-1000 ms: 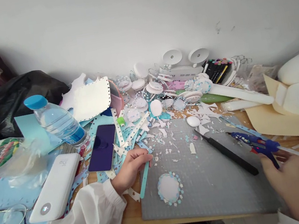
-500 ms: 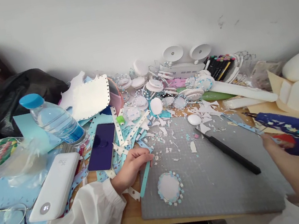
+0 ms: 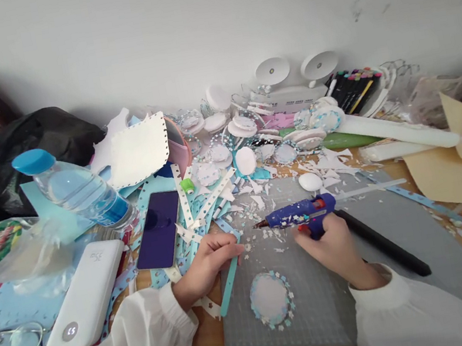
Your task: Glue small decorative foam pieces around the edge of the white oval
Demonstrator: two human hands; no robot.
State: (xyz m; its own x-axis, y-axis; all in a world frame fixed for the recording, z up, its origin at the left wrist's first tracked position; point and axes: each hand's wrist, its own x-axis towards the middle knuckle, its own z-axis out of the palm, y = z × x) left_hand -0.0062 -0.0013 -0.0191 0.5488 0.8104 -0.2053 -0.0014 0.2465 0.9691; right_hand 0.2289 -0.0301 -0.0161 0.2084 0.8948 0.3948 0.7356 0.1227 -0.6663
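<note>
My right hand [image 3: 334,250] is closed round the handle of a blue hot glue gun [image 3: 296,212] speckled with small paper bits. Its nozzle points left over the mat, and a clear glue stick [image 3: 370,189] protrudes from its back. My left hand [image 3: 210,260] is pinched closed left of the nozzle; whatever lies between its fingertips is too small or hidden to make out. A teal paper strip [image 3: 230,289] emerges below those fingers. Between both hands, nearer me, a white disc [image 3: 270,298] edged with small blue and white star shapes lies flat on the grey cutting mat [image 3: 315,322].
A black craft knife [image 3: 384,244] lies right of the glue gun. Paper scraps and decorated discs [image 3: 208,173] crowd the back. On the left are a phone [image 3: 158,230], power bank [image 3: 85,294], water bottle [image 3: 77,191] and glasses [image 3: 8,342].
My right hand has brought the glue gun from the far right in over the mat, near my left hand. My left hand stays closed in about the same place. The view has shifted slightly.
</note>
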